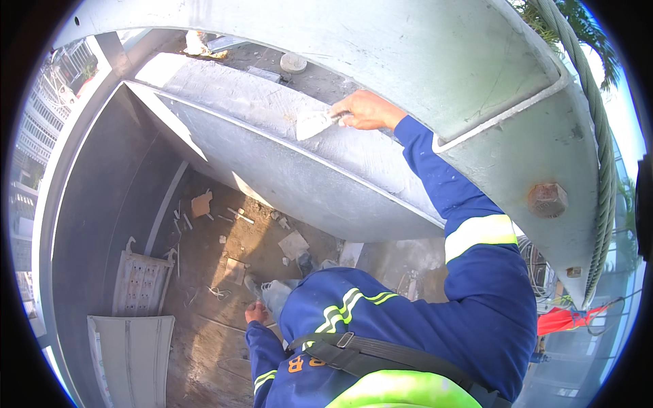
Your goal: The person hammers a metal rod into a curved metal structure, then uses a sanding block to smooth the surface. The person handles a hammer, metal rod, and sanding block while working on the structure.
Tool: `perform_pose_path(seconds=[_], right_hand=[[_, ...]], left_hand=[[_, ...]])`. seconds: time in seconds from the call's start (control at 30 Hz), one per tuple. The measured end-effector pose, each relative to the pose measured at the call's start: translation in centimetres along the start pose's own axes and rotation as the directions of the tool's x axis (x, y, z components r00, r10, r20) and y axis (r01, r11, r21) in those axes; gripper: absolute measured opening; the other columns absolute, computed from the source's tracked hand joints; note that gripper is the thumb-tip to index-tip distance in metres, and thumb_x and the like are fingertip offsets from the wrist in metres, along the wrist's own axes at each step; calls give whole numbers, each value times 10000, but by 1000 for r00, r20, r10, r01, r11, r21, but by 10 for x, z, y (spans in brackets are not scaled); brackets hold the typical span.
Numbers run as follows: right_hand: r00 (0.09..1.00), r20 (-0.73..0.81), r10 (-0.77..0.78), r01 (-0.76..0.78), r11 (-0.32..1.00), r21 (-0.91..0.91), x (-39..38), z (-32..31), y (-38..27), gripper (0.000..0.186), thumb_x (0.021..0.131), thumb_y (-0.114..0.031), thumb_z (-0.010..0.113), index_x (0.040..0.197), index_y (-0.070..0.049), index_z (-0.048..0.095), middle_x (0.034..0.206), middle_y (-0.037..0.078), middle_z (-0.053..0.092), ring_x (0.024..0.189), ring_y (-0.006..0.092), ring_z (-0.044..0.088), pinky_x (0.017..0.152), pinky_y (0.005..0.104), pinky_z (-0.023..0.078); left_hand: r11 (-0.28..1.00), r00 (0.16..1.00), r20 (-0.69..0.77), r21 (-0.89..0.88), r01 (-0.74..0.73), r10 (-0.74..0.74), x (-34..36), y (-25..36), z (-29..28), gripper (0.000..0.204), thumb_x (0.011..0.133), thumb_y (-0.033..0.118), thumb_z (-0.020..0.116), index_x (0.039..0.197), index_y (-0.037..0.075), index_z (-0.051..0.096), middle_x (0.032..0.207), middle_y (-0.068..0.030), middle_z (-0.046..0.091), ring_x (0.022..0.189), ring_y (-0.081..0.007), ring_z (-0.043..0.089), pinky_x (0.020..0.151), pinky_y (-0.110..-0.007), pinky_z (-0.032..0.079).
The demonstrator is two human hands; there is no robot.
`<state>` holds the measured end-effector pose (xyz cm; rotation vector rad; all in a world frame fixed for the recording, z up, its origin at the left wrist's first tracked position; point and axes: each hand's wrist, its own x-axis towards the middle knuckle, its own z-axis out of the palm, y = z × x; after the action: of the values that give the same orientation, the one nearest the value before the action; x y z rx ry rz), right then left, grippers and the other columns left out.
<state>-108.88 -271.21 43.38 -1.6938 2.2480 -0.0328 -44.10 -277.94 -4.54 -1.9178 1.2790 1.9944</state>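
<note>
My right hand point(367, 111) is stretched out to the far side, closed round the handle of a putty knife point(314, 125). Its wide, pale blade lies against the top of a grey, plaster-smeared ledge point(265, 112). Beside my leg, low on the left, hangs my left hand point(256, 312); its fingers are curled, and nothing shows in them. Below the ledge, a smooth grey panel point(286, 163) slopes down toward the floor.
A thick pale steel beam point(340, 41) with a rusty bolt point(547, 200) arches close over my right arm. A wire rope point(602, 163) runs along it. On the dirty floor point(204, 353) lie broken tile pieces point(294, 243). Light panels point(132, 353) lean at the left wall.
</note>
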Motion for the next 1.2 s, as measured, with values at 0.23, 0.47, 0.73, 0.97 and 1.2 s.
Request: perform_pose_path(seconds=[0.23, 0.47, 0.73, 0.97, 1.2], right_hand=[[990, 33, 140, -138, 990, -41, -99, 15, 19, 408, 911, -174, 706, 1307, -77, 694, 1178, 181, 740, 1068, 352, 705, 943, 432, 543], [938, -223, 266, -125, 859, 497, -71, 66, 14, 431, 951, -217, 696, 1358, -78, 663, 1238, 177, 723, 1122, 330, 689, 987, 408, 522], [966, -103, 238, -58, 584, 810, -92, 140, -15, 462, 998, -267, 684, 1416, -80, 627, 1306, 172, 703, 1183, 305, 672, 1038, 380, 499], [925, 38, 379, -318, 714, 624, -87, 127, -54, 458, 1070, -350, 594, 1422, -58, 593, 1448, 117, 629, 1333, 280, 584, 1112, 392, 443], [939, -13, 344, -300, 837, 459, -37, 98, -80, 489, 944, -337, 726, 1355, -89, 636, 1161, 213, 747, 1084, 363, 724, 935, 415, 547]], left_hand=[[970, 982, -127, -187, -159, 136, 4, 34, 37, 416, 1033, 343, 642, 1276, 6, 668, 953, -87, 738, 733, -189, 702, 576, -312, 541], [785, 832, -64, 376, -492, 552, -38, 145, 70, 426, 984, 367, 664, 1240, 34, 736, 1042, -159, 783, 919, -224, 765, 843, -371, 588], [483, 536, 141, 289, -826, 832, -126, 335, 118, 413, 994, 354, 669, 1283, 64, 723, 1135, -152, 777, 996, -267, 758, 903, -383, 574], [497, 606, 255, 383, -779, 753, -127, 326, 114, 442, 995, 390, 654, 1286, 66, 726, 1133, -167, 776, 1001, -292, 763, 906, -392, 575], [534, 678, 259, 452, -714, 688, -126, 294, 86, 419, 979, 364, 667, 1266, 66, 737, 1141, -169, 774, 979, -273, 765, 889, -390, 582]])
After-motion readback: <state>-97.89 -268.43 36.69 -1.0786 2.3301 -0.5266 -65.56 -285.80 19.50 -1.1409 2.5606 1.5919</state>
